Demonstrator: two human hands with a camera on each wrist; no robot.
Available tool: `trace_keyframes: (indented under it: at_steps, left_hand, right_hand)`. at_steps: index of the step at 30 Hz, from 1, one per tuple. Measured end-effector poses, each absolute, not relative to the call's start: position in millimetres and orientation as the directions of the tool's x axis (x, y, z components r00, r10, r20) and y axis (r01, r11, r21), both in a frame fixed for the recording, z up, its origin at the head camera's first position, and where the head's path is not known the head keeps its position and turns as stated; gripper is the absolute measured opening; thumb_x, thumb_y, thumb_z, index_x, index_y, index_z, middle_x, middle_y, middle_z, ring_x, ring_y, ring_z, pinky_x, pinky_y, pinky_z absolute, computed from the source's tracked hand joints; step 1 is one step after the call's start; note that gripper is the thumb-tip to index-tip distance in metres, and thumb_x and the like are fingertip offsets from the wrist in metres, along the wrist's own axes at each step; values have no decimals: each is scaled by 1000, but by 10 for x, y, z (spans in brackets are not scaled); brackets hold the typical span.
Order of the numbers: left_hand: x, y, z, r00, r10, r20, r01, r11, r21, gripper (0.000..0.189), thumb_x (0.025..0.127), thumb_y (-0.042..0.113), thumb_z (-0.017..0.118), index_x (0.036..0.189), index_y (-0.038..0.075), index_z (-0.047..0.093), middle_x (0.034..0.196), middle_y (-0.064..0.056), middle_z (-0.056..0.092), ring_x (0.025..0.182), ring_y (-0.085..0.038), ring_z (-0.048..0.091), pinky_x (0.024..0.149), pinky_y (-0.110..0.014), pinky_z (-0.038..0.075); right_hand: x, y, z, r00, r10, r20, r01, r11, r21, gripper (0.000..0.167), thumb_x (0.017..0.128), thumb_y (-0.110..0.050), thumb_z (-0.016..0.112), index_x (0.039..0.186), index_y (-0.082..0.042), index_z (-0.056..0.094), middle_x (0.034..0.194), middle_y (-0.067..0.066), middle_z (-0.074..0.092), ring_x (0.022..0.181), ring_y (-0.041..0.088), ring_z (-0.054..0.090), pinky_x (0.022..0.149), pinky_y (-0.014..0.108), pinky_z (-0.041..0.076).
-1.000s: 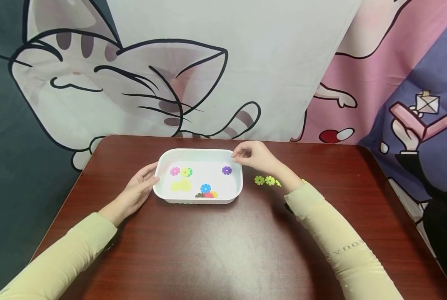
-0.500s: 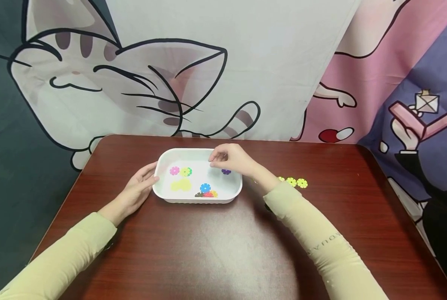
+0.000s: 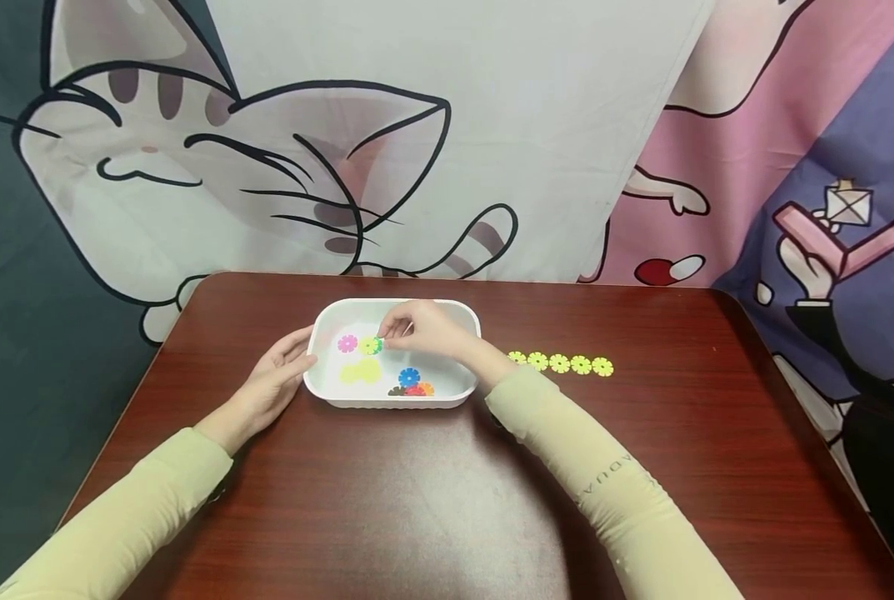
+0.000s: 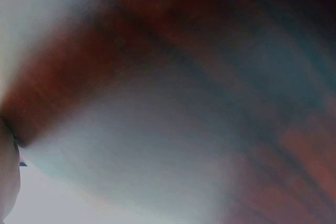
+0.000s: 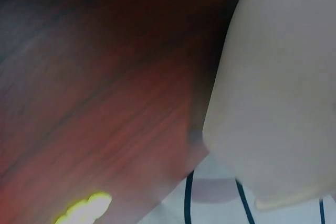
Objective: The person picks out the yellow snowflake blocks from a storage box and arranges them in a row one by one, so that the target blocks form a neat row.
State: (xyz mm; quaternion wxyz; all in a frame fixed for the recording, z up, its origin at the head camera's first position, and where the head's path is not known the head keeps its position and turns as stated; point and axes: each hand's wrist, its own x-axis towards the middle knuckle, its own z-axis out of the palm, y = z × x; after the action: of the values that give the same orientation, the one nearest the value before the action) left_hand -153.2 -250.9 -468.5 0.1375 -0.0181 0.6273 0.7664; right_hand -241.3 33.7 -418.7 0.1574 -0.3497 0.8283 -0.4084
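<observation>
- White rectangular tray with rounded corners (image 3: 448, 379), frame centre; long axis left-right.
- Left hand (image 3: 272, 379): thumb and fingers grip the tray's left end.
- Right hand (image 3: 426, 330): above tray, fingers bent, tips beside yellow-and-green flower-shaped discs (image 3: 369, 346); cannot tell whether anything is pinched.
- Row of yellow flower-shaped discs (image 3: 559, 363), right of centre; axis left-right.

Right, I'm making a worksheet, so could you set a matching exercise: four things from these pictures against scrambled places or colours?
1. Left hand
2. Right hand
3. Row of flower-shaped pieces
4. Tray

A. Over the tray's inside
B. White
C. At the tray's left end
D. On the table, to the tray's right

Pairs: 1-C, 2-A, 3-D, 4-B
</observation>
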Motion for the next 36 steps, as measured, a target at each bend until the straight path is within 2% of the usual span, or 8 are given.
trace_keyframes:
  at_steps: [6, 12, 19, 28, 36]
  left_hand:
    - [-1530, -2522, -4693, -961, 188, -204, -235, -165, 958, 62, 108, 6, 55, 164, 4, 28, 175, -22, 16, 128, 11, 52, 107, -8, 46]
    - [-1526, -2528, -4698, -961, 186, -204, -237, -177, 955, 60, 108, 6, 56, 162, 6, 30, 172, -18, 21, 126, 11, 54, 107, -8, 47]
    - [-1526, -2520, -4686, -961, 185, -205, -238, -176, 955, 58, 108, 6, 56, 161, 7, 32, 174, -20, 18, 125, 11, 53, 106, -8, 47]
    - [-1530, -2512, -4683, -962, 183, -202, -235, -179, 956, 57, 108, 6, 55, 161, 7, 33, 169, -17, 26, 126, 9, 55, 106, -9, 48]
    - [-1526, -2516, -4681, -962, 183, -203, -235, -175, 956, 58, 108, 6, 56, 161, 6, 33, 170, -17, 24, 126, 9, 54, 106, -9, 47]
  right_hand:
    - [-2402, 166, -4254, -685, -728, 15, -490, 445, -749, 12, 94, -6, 79, 105, -1, 79, 98, 10, 78, 88, 14, 70, 82, 13, 55]
    - [-2389, 38, -4274, -654, -757, 1, -521, 449, -725, 12, 94, -6, 80, 105, -2, 79, 97, 10, 79, 90, 16, 71, 83, 13, 55]
    - [-2375, -50, -4336, -634, -773, -20, -544, 465, -698, 15, 93, -4, 81, 107, -1, 78, 100, 11, 78, 91, 17, 70, 81, 10, 53]
    - [-2344, -71, -4407, -649, -757, -78, -503, 504, -702, 18, 91, -2, 82, 108, -3, 77, 102, 10, 76, 92, 15, 67, 81, 11, 51]
    - [-2344, -72, -4437, -666, -740, -99, -498, 539, -680, 19, 91, -4, 83, 110, -5, 78, 102, 9, 75, 93, 15, 65, 81, 12, 51]
